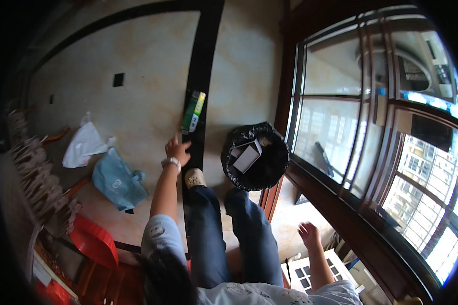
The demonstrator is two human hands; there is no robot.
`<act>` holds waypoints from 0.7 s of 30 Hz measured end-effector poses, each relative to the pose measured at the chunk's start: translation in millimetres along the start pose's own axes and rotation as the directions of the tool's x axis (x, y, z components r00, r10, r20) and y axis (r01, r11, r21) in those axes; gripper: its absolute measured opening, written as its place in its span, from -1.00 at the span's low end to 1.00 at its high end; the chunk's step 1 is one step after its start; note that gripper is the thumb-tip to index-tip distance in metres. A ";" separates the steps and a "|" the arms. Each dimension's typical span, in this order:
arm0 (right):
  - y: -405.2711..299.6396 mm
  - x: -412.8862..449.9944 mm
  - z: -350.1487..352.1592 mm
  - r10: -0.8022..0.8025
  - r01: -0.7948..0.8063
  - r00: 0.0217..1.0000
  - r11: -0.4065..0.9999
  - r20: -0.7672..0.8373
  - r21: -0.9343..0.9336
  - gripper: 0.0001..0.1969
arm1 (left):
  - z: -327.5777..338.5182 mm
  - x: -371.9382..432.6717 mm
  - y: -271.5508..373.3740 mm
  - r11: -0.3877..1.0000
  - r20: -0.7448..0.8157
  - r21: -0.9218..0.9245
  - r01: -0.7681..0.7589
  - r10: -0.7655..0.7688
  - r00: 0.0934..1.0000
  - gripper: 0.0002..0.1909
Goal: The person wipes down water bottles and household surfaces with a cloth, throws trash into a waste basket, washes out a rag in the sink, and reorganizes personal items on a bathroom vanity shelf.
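Observation:
My left hand [177, 151], with a watch or band [171, 163] on its wrist, reaches down over the floor with its fingers apart. Just beyond its fingertips lies a long green-and-yellow carton [193, 112] bearing writing, on the black floor border. I cannot tell whether a finger touches it. My right hand [310, 234] is raised out to the right, holding nothing, fingers slightly spread. In front of my legs stands a bin lined with a black plastic bag [273, 167]. An opened pale cardboard box [248, 158] rests inside it.
A blue bag [118, 183] and a white plastic bag [83, 145] lie on the tiled floor [156, 68] at left. Nearer me is a red plastic basin or stool [93, 242]. Wood-framed glass sliding doors [330, 114] border the right side. My shoe [195, 178] is beside the bin.

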State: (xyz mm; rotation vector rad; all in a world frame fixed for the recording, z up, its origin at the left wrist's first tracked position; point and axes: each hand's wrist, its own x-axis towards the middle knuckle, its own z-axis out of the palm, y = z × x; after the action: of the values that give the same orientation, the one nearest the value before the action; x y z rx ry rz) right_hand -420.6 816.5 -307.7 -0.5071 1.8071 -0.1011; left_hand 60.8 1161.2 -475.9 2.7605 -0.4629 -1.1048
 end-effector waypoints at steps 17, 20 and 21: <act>84.9 75.7 222.9 -0.130 0.119 0.966 0.991 0.222 0.060 -0.71 | 199.4 152.7 -16.1 0.970 0.006 -0.229 0.087 -0.087 0.996 -0.56; 100.2 60.7 214.6 -0.127 0.116 0.975 0.991 0.183 0.068 -0.69 | 161.9 155.8 -36.0 0.930 -0.146 -0.343 0.131 -0.190 0.971 -0.57; 105.2 51.0 207.6 -0.104 0.094 0.980 0.993 0.168 0.068 -0.69 | 154.1 164.6 -52.7 0.932 -0.159 -0.336 0.137 -0.200 0.967 -0.57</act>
State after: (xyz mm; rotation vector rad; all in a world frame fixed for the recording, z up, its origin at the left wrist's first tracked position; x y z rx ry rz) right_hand -267.4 930.9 -449.9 -0.5463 1.6062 -0.1743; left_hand 79.3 1155.3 -706.6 2.6112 -0.0144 -0.8434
